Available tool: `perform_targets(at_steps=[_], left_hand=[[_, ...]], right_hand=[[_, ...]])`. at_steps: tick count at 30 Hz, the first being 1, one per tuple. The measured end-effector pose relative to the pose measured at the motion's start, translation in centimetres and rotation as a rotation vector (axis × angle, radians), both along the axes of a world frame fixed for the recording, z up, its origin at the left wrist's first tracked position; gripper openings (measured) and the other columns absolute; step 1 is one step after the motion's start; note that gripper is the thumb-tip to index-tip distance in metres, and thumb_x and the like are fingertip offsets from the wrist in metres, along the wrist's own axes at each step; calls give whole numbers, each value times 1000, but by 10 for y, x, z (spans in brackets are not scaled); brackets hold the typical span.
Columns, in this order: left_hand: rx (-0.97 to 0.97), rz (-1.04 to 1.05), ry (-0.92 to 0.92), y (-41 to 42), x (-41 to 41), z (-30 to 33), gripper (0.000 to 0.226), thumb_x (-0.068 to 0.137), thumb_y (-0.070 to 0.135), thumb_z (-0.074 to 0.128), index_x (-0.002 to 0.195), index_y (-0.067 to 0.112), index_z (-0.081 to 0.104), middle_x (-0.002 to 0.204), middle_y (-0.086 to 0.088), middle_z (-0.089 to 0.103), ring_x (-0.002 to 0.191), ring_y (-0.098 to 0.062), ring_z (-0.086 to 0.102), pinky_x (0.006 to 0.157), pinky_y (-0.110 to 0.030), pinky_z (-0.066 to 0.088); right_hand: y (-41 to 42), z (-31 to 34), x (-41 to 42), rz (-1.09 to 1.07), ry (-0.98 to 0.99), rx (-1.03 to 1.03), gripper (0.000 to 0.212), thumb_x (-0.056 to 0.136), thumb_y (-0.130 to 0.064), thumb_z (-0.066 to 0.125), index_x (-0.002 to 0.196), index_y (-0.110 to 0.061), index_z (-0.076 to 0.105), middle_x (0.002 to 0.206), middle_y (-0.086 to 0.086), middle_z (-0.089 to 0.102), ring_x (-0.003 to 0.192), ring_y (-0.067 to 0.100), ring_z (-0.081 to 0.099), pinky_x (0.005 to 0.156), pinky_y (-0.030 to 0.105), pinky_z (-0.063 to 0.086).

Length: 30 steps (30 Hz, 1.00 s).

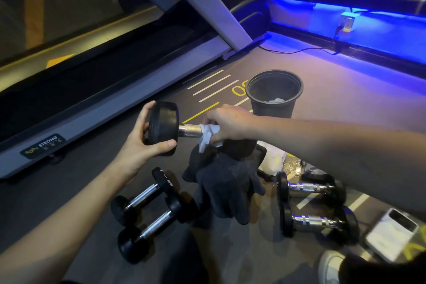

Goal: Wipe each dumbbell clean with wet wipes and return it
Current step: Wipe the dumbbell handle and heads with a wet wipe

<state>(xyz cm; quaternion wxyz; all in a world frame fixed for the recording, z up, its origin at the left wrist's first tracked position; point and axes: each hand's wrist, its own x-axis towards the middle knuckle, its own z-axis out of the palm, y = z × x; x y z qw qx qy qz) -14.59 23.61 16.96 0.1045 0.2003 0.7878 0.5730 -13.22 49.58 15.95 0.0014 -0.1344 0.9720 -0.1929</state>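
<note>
On the gym floor right next to the treadmill [110, 90], which eats up the whole left side of my feed, is where I've got everything spread out, and I think the layout mostly makes sense. The black bin [274, 94] sits just past the work spot with something white already at the bottom, looks like a used wipe, so it's close enough to drop the next one in without getting up. Below the hands there's a dark towel [226, 182] on the floor, and the far head of the dumbbell [164, 128] I'm cleaning seems to rest on it, probably so the weight isn't all on my wrist. My left hand [143, 143] has its fingers curled around the near rubber head, thumb on top, holding it steady and keeping the chrome handle exposed. My right hand [227, 125] is closed around the handle with the wet wipe [207, 136] bunched inside the grip, so the wipe wraps the bar rather than just dabbing it. Two dumbbell pairs wait on the floor, the left pair [147, 212] near my left forearm and the right pair [311, 205] under my right arm; can't tell which are done. A white phone [391, 233] lies at far right.
</note>
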Motion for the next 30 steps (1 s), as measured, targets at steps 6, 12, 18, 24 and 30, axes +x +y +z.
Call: perform_targets(at_steps=[6, 12, 18, 24, 30], left_hand=[[-22, -13, 10, 0, 1, 3, 111, 54, 36, 88, 148, 50, 32, 138, 0, 56, 118, -9, 63, 94, -28, 55], [-34, -20, 21, 0, 0, 4, 110, 54, 37, 89, 148, 51, 32, 139, 0, 55, 122, -14, 61, 99, -35, 53], [-23, -16, 3, -4, 2, 0, 110, 54, 34, 87, 148, 50, 32, 135, 0, 57, 113, -6, 65, 85, -24, 57], [-19, -16, 8, -2, 2, 1, 111, 53, 34, 88, 149, 48, 32, 136, 3, 55, 112, -1, 64, 88, -23, 55], [-42, -17, 21, -3, 2, 0, 112, 53, 35, 89, 148, 49, 32, 138, -1, 55, 116, -7, 62, 99, -30, 53]], right_hand=[[-20, 1, 1, 19, 97, -93, 35, 75, -37, 76, 106, -22, 68, 95, 2, 71, 94, 25, 61, 72, 36, 49], [-47, 18, -2, 11, 114, -226, 24, 76, -33, 77, 80, -19, 59, 75, 0, 59, 81, 23, 57, 62, 28, 32], [-42, 10, -4, 23, 70, -172, 46, 73, -45, 81, 109, -20, 69, 101, 1, 71, 99, 23, 60, 78, 38, 51], [-36, 7, -9, 29, 65, -100, 50, 72, -50, 80, 110, -20, 68, 104, 2, 70, 101, 25, 59, 81, 39, 52], [-27, 9, -13, 50, 17, -24, 49, 72, -51, 81, 107, -19, 69, 97, 6, 69, 88, 20, 48, 68, 32, 40]])
